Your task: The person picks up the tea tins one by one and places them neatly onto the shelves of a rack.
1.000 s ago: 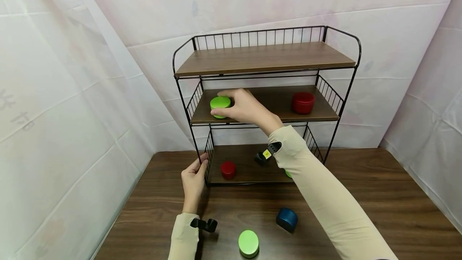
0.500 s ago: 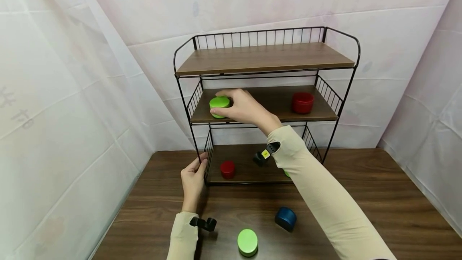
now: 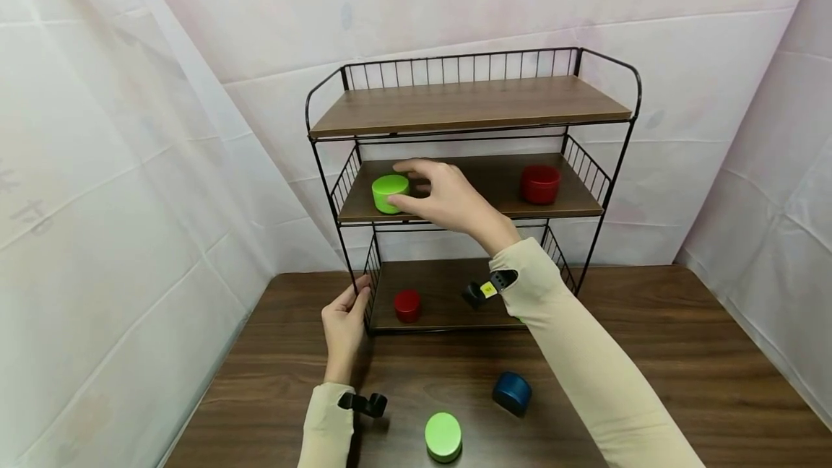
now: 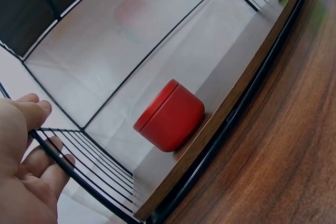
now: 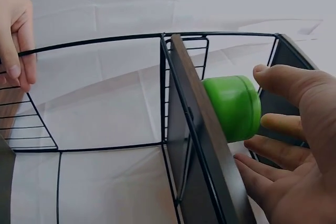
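Right hand now off green tub, fingers spread beside it. Tub's on middle shelf, left end; red tub at right. Left hand still pinching rack side.

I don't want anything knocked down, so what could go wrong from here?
The green jar sits near the front edge of the middle shelf; the right hand, its fingers spread close beside it, might nudge it off.

The left hand holds the rack by its wire side, so a tug could shift everything, perhaps sliding the red jar on the bottom shelf over the edge.
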A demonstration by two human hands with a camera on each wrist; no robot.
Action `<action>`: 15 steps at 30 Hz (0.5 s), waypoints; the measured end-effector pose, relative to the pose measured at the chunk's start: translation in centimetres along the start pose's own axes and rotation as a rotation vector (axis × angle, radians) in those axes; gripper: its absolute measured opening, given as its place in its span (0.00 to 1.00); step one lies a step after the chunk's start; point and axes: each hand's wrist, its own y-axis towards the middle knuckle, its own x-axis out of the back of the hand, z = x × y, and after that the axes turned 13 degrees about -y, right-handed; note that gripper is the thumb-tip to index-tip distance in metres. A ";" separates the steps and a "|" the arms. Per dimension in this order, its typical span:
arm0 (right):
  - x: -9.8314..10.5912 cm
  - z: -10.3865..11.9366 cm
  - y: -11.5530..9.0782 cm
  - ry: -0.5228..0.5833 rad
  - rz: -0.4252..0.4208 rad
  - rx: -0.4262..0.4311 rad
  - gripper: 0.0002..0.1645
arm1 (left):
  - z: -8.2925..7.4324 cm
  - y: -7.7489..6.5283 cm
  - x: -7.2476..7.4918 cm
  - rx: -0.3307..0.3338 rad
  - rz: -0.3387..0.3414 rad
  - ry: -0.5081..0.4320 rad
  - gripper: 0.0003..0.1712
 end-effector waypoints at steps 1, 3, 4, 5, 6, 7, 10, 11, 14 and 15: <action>0.1 0.0 -0.2 0.006 -0.008 0.003 0.35 | 0.0 0.0 0.0 0.005 -0.002 0.002 0.13; 0.1 0.0 -0.8 0.004 -0.026 0.017 0.36 | 0.0 0.0 0.0 0.016 -0.008 0.004 0.13; 0.2 0.0 -1.0 -0.004 -0.038 0.028 0.36 | 0.0 0.0 0.0 0.023 -0.012 0.007 0.13; 0.3 0.0 -1.3 -0.012 -0.050 0.038 0.36 | 0.0 0.0 0.1 0.031 -0.015 0.008 0.12; 0.3 0.0 -1.6 -0.020 -0.065 0.050 0.37 | 0.0 0.0 0.1 0.038 -0.016 0.009 0.12; 0.3 0.0 -1.9 -0.032 -0.081 0.062 0.37 | 0.0 0.0 0.1 0.041 -0.016 0.009 0.12; 0.4 0.1 -2.8 -0.073 -0.130 0.099 0.38 | 0.0 0.0 0.1 0.043 -0.014 0.008 0.13; 0.4 0.0 -3.2 -0.085 -0.145 0.108 0.38 | 0.1 0.0 0.1 0.041 -0.012 0.006 0.13; 0.5 0.0 -4.2 -0.126 -0.187 0.132 0.38 | 0.2 0.1 0.1 0.036 -0.013 0.004 0.13; 0.5 0.0 -4.6 -0.137 -0.198 0.135 0.38 | 0.2 0.1 0.1 0.034 -0.016 0.006 0.13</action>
